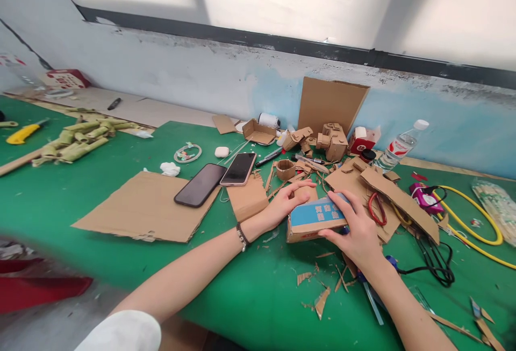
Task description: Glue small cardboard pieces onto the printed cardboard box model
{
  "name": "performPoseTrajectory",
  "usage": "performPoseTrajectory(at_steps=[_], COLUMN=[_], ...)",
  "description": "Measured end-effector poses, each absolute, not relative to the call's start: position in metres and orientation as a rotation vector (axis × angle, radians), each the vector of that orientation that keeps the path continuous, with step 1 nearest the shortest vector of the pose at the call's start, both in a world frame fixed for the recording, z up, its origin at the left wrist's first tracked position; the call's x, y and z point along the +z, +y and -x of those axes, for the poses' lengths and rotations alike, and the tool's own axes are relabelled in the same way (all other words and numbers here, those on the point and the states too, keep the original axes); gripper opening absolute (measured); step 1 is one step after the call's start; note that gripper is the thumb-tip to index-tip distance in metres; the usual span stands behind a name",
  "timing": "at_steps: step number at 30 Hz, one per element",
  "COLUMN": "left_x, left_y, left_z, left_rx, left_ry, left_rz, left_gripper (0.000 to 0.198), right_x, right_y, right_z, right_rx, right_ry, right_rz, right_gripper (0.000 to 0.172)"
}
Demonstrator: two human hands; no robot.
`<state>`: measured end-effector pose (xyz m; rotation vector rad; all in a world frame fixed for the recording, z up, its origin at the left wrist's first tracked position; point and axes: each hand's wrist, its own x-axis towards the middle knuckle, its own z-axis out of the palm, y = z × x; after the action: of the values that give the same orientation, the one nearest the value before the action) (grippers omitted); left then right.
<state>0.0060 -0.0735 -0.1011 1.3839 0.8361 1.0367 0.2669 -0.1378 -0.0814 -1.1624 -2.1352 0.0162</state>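
A small cardboard box (300, 227) with a blue printed top lies between my hands over the green table. My left hand (288, 203) holds its far left side, thumb along the edge and fingers reaching behind. At the other end my right hand (357, 227) grips the box, its thumb on the near side and fingers over the top. A blue tool (371, 292) with a black cord is partly hidden under my right wrist. Cardboard scraps (321, 302) lie in front of the box, and a cardboard ring (286, 169) stands behind it.
Two phones (200, 184) overlap a flat cardboard sheet (147, 206) on the left. Behind are a cardboard camera model (334, 141) and a water bottle (401, 147). Red-handled pliers (377, 208) and a yellow cable (489, 241) lie rightward; bamboo pieces (83, 138) and a yellow cutter (24, 133) lie far left.
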Motion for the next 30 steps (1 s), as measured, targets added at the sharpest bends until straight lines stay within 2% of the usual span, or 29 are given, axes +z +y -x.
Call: performPoseTrajectory(at_steps=[30], left_x=[-0.098], left_y=[-0.085], left_z=[-0.001], left_rx=[0.950], left_ry=[0.801], left_rz=[-1.353], left_gripper=[0.068], right_x=[-0.082], right_y=[-0.137], right_z=[-0.266], right_rx=[0.110], right_ry=[-2.105], right_rz=[1.168], right_gripper=[0.076])
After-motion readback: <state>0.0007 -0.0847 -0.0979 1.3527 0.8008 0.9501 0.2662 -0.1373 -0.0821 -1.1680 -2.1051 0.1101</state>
